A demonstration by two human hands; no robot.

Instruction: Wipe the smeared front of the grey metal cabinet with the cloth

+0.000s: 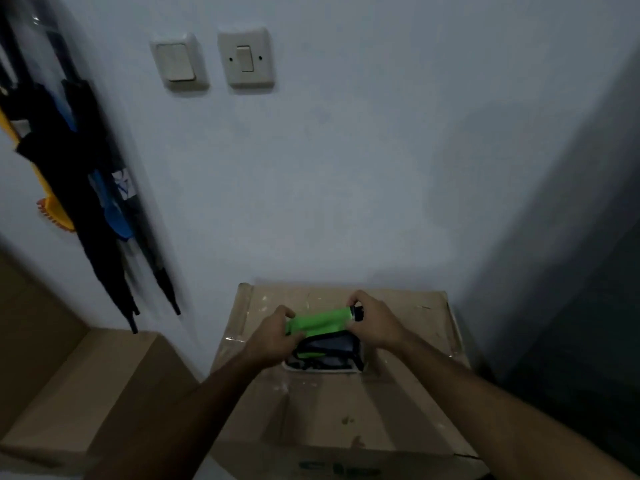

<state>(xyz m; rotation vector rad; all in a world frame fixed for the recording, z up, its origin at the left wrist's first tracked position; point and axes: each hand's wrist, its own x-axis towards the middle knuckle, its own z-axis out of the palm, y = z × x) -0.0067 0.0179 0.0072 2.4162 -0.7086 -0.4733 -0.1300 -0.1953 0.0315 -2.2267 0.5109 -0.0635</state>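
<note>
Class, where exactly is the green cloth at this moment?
In the head view, the green cloth is low and centre, held between the left hand and right hand, above the cardboard box against the wall.

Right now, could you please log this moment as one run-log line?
left hand: grips green cloth | right hand: grips cloth's other end | cloth over cardboard box | dark surface at right, wiping not started

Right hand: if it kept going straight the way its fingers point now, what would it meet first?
The right hand points leftward along the green cloth it grips, so it would likely meet the left hand at the other end; depth is hard to judge.
</note>
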